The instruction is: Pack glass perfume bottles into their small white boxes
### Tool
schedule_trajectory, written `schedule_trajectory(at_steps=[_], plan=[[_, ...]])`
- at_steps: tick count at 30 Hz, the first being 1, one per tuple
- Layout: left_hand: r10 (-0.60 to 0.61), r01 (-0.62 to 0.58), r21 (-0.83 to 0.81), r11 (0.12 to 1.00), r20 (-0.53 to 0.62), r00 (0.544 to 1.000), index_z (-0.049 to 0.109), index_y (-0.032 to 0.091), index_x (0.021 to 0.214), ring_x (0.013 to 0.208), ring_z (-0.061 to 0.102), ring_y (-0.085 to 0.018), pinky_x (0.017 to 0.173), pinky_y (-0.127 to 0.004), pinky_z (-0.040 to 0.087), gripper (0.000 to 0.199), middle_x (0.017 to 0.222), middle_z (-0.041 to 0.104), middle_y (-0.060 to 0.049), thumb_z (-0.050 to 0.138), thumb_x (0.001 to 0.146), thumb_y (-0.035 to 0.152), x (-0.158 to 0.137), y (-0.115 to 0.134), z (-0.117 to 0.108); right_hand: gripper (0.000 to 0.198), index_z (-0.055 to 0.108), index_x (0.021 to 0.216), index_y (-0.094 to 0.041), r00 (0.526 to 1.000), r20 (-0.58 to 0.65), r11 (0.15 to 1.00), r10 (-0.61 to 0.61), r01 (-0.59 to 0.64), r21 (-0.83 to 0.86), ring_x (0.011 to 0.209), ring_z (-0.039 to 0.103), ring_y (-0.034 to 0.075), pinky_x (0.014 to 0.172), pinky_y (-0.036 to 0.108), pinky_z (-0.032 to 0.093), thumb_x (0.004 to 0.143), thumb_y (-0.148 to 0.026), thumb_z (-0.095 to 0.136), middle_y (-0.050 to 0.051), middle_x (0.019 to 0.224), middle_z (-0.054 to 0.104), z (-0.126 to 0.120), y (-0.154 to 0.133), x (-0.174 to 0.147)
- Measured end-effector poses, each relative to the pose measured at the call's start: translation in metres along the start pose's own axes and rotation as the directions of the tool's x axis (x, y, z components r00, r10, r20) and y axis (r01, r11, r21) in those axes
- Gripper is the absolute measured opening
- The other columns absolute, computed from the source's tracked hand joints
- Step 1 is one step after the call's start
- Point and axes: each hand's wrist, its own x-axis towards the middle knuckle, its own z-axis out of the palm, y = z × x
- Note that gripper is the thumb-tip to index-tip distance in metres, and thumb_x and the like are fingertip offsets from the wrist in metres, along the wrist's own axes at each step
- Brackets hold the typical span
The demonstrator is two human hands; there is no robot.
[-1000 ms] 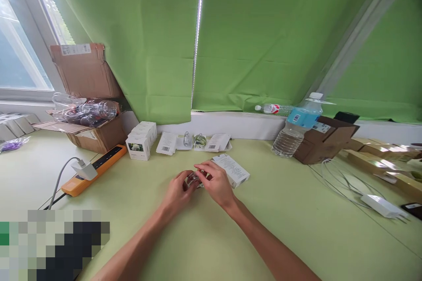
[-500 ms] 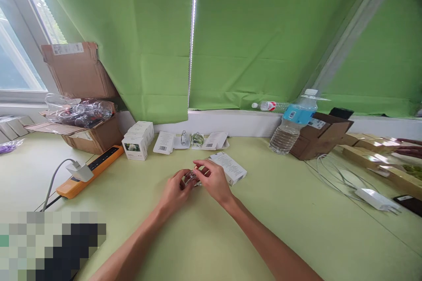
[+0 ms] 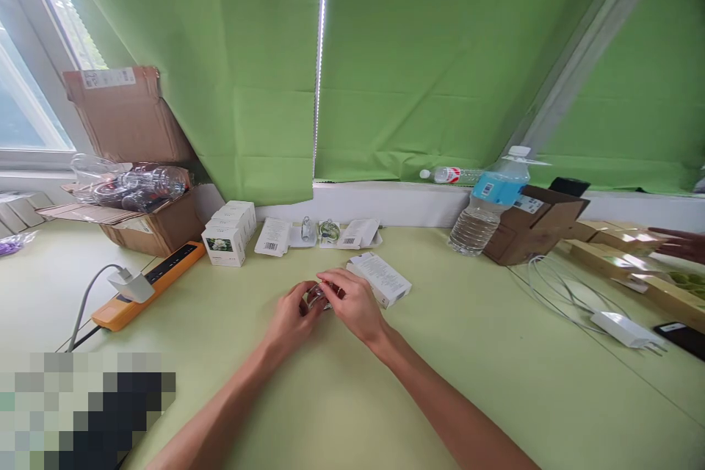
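Observation:
Over the middle of the table, my left hand [image 3: 296, 310] curls around a small clear glass bottle [image 3: 316, 297], which is mostly covered by fingers. My right hand [image 3: 355, 302] is closed in a pinch at the top of the glass; what sits between its fingertips is hidden. Just beyond my right hand a white printed box [image 3: 380, 277] lies flat. Farther back, a small clear glass bottle [image 3: 306, 230] and a round greenish glass one [image 3: 329, 232] rest on white cartons, beside a flattened white carton [image 3: 273, 236] with a barcode.
White boxes [image 3: 227, 233] stand at back left, near an orange power strip [image 3: 151, 285] and an open cardboard box [image 3: 148, 224]. At right are a large water bottle [image 3: 487, 209], a brown box [image 3: 529, 224], a white charger [image 3: 628, 330] and a phone [image 3: 683, 338]. Another person's hand [image 3: 680, 242] shows far right.
My right hand's fingers have shifted slightly left and lower over the top of the glass bottle, covering more of it. My left hand keeps its hold. The view has moved slightly.

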Motion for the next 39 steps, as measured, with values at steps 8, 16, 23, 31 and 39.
schedule_trajectory(at_steps=[8,16,23,31,39], plan=[[0.014,-0.014,-0.008,1.000,-0.022,1.000,0.062,0.021,0.108,0.054,0.048,-0.010,0.052,-0.020,0.039,0.028,0.084,0.064,-0.001,0.052,0.087,0.037,0.0002,-0.0022,0.0017,0.023,0.072,0.104,-0.025,0.998,-0.021,0.996,0.054,-0.053,0.066,0.085,0.070,0.020,0.075,0.033,0.057,0.092,-0.023,0.054,0.004,0.101,0.074,0.0019,0.0010,-0.0012],[-0.012,0.012,-0.008,1.000,0.005,1.000,0.063,0.021,0.109,0.054,0.048,-0.010,0.052,-0.021,0.039,0.030,0.084,0.065,-0.001,0.051,0.088,0.039,-0.0004,-0.0005,-0.0005,0.021,0.073,0.102,-0.022,0.977,0.016,0.947,0.213,-0.211,0.242,0.067,0.070,0.017,0.060,0.028,0.058,0.089,-0.028,0.058,0.004,0.091,0.075,0.0020,0.0002,-0.0015],[-0.012,0.012,-0.016,1.000,-0.008,1.000,0.064,0.021,0.107,0.053,0.047,-0.010,0.050,-0.021,0.038,0.030,0.081,0.064,-0.001,0.052,0.087,0.039,-0.0007,0.0019,-0.0018,0.020,0.074,0.101,-0.022,0.980,0.014,0.945,0.200,-0.196,0.260,0.069,0.070,0.018,0.064,0.030,0.059,0.087,-0.029,0.059,0.004,0.089,0.075,0.0017,0.0029,-0.0019],[-0.007,0.007,-0.026,1.000,-0.019,1.000,0.064,0.021,0.107,0.052,0.046,-0.010,0.049,-0.021,0.038,0.030,0.081,0.064,-0.001,0.052,0.087,0.040,-0.0010,0.0017,-0.0007,0.023,0.074,0.103,-0.022,0.992,-0.028,0.974,0.120,-0.113,0.198,0.078,0.070,0.021,0.068,0.033,0.059,0.088,-0.026,0.057,0.006,0.095,0.076,0.0020,0.0061,-0.0032],[-0.003,0.002,-0.010,1.000,-0.020,1.000,0.064,0.021,0.105,0.053,0.047,-0.010,0.051,-0.021,0.039,0.028,0.084,0.064,-0.001,0.053,0.086,0.038,-0.0001,0.0002,-0.0003,0.020,0.073,0.095,-0.023,0.999,-0.041,0.997,0.028,-0.025,0.072,0.084,0.069,0.021,0.068,0.033,0.056,0.091,-0.024,0.053,0.006,0.096,0.074,0.0007,0.0044,-0.0013]])
